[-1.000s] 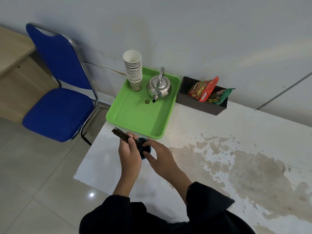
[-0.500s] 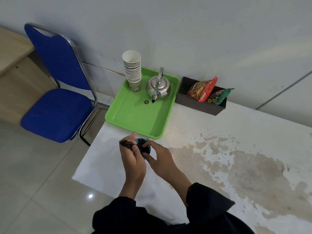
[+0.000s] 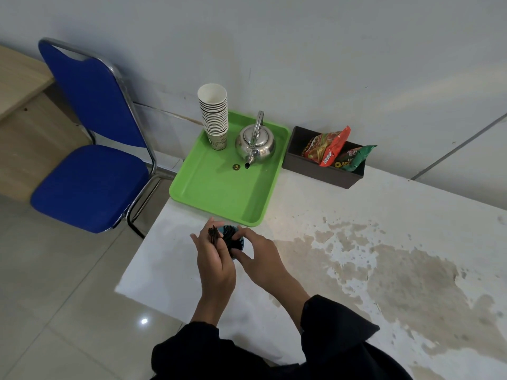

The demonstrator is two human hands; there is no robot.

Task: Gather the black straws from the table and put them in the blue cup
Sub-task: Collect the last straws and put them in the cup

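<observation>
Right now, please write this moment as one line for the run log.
left hand: holds black straws | right hand: steadies blue cup | some straws in cup | stage: inserting bundle

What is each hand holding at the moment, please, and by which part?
The left hand grips a bundle of black straws by its lower part, ends sticking up. The right hand holds the blue cup by its side.

A green tray (image 3: 219,193) holds stacked paper cups (image 3: 214,113) and a kettle (image 3: 255,144).
</observation>
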